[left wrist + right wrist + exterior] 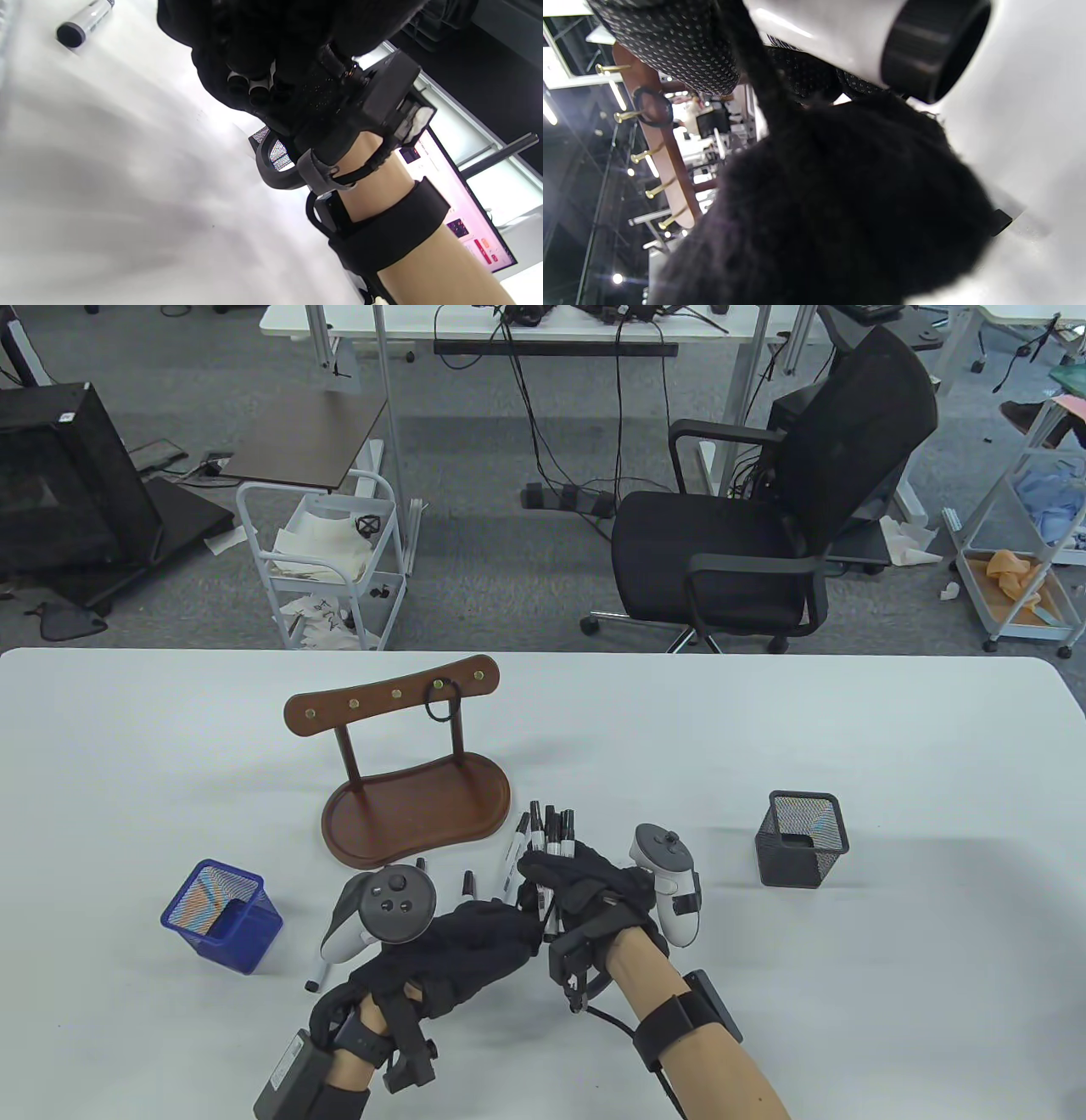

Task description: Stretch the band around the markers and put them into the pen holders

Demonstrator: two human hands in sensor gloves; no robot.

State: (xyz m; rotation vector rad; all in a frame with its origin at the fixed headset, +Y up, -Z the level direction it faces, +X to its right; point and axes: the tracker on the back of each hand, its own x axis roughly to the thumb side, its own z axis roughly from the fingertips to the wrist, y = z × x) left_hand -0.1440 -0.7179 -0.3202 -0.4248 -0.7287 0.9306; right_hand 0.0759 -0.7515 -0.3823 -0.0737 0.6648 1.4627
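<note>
My right hand [564, 874] grips a bundle of several black-and-white markers [551, 830], caps pointing away from me. My left hand [501, 929] closes in at the bundle's near end, fingers curled; the left wrist view shows marker ends [250, 87] between both gloves. In the right wrist view a black band [755, 67] runs taut across a marker [882, 38] beside my left glove [840, 203]. The blue pen holder [222, 914] stands to the left and the black pen holder [802, 838] to the right.
A wooden hook rack [407, 780] stands behind the hands, with one black band [443, 702] hanging on a hook. Loose markers [507, 869] lie in front of its base, and another [314, 980] lies under my left tracker.
</note>
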